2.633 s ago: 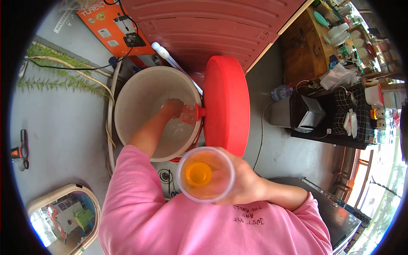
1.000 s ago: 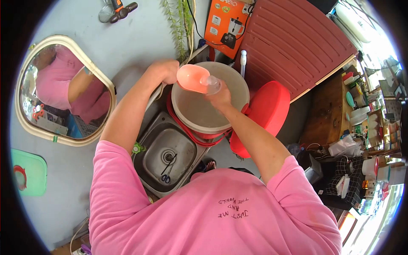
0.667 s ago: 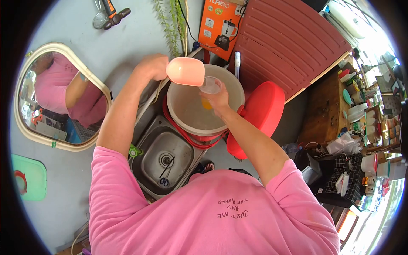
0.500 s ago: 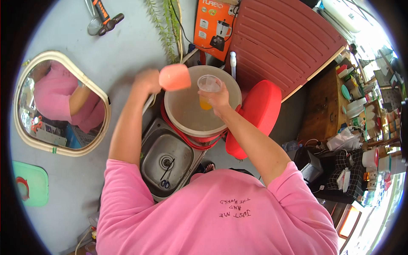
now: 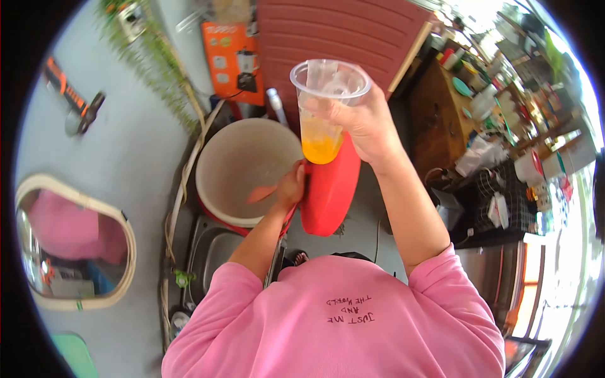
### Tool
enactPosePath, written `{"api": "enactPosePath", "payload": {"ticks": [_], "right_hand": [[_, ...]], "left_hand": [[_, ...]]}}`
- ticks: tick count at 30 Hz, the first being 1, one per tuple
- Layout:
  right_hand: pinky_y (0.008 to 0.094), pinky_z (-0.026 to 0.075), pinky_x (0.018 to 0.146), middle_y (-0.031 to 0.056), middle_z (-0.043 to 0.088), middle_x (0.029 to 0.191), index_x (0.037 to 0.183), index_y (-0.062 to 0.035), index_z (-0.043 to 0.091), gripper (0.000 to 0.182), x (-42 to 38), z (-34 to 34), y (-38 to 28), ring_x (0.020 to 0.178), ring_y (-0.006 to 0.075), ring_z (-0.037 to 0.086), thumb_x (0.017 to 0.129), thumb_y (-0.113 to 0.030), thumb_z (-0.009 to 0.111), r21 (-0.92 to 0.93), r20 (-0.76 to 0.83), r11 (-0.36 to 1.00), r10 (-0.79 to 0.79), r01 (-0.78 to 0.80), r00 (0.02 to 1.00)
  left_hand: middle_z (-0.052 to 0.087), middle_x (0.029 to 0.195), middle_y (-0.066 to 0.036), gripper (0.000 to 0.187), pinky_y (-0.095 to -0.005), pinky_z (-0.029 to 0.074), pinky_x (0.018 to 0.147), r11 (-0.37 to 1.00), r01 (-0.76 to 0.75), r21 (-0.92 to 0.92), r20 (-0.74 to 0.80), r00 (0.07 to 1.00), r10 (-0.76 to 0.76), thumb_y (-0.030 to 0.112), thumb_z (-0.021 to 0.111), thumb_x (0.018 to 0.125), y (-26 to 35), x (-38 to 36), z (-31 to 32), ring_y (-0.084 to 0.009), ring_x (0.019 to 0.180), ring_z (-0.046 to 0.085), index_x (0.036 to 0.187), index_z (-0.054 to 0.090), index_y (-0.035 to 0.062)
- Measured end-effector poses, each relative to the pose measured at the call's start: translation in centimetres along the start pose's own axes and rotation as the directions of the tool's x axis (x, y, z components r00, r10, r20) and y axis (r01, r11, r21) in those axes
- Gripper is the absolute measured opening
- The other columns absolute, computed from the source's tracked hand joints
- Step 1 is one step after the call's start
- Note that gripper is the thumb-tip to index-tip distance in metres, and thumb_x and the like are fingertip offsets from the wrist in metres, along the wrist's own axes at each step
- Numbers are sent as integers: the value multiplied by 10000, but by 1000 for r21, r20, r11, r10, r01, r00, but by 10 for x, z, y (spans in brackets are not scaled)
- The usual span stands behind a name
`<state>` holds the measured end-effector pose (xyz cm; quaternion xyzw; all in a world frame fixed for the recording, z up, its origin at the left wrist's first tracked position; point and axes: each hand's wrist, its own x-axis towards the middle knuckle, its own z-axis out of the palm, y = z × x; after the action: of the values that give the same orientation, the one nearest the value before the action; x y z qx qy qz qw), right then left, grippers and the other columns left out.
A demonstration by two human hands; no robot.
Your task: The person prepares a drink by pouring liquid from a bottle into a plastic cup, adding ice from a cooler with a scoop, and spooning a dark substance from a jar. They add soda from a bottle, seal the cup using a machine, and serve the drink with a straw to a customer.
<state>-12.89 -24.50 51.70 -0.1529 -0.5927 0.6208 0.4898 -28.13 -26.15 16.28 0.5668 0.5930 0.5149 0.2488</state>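
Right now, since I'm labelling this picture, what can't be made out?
In the head view:
1. The scoop: one end hidden behind the left hand, so its grip is unclear.
2. Much of the sink: behind the left sleeve.
3. The green board: cut off at lower left.
4. Small print on the orange box: blurred.

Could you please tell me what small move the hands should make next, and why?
Perhaps the left hand should bring the red lid over the bucket: the bucket is open, the lid sits off beside it, and that hand is between them, while the right hand holds the cup.
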Motion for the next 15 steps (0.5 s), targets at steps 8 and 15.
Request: {"api": "enactPosePath", "payload": {"ticks": [8,15], "right_hand": [[332,560,903,87,709,1126,1236,29,642,551,-36,-70,-64,1015,166,692,767,-174,848,-202,-187,963,-216,178,958],[374,562,973,83,684,1190,1299,-4,592,743,-107,-138,-33,1073,188,689,658,-223,897,-264,-313,963,-135,51,940]], "left_hand": [[741,887,-218,424,-458,558,770,943,147,298,-51,989,-138,355,588,994,-19,35,13,-373,844,732,1203,701,3],[723,808,-185,273,-419,547,698,974,226,-16,-270,937,-222,224,640,914,61,34,-133,-284,745,723,1075,747,30]]}}
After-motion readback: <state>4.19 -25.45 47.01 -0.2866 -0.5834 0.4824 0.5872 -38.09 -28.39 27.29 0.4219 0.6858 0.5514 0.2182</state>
